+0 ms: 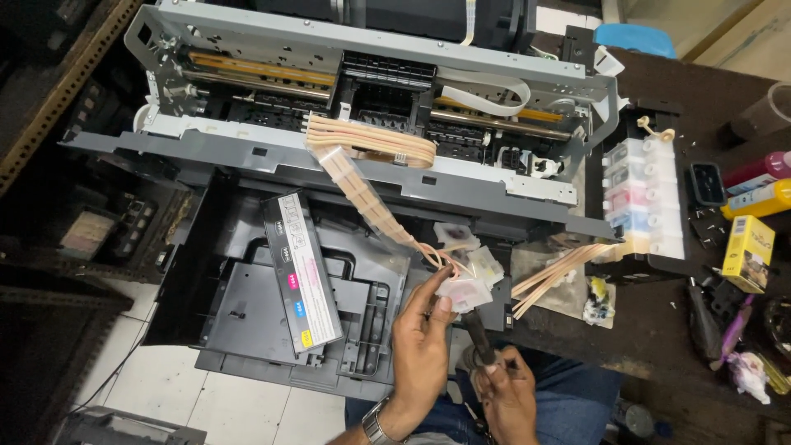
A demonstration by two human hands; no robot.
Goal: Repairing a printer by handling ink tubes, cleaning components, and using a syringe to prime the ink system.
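My left hand [422, 350] sits low and just right of centre in the frame, fingers curled up around a small translucent ink damper [463, 292], pinching it between thumb and fingertips. My right hand [507, 395] is just below and to the right, clenched around the dark handle of a screwdriver [478, 336]. The tool's long axis runs from lower right to upper left, its front end pointing up at the underside of the damper; the tip itself is hidden behind that piece, so I cannot tell whether it touches.

From the damper a flat band of pale tubes [371, 198] climbs diagonally to the upper left, then loops over the front rail of the opened printer [362, 91]. More dampers [474, 251] lie just above my fingers, blurred and hard to separate from one another. A second bundle of tubes [556, 272] fans out to the right toward the ink tank block [647, 198] standing at the printer's right end.

Left of my hands, a long grey cover [301, 272] with coloured marks lies slanted in the dark plastic tray [247, 321], long axis nearly vertical in the frame. At the right edge of the bench [659, 321] lie a yellow box [747, 251] and ink bottles [762, 185], partly cut off. The printer's top is cropped by the upper edge.
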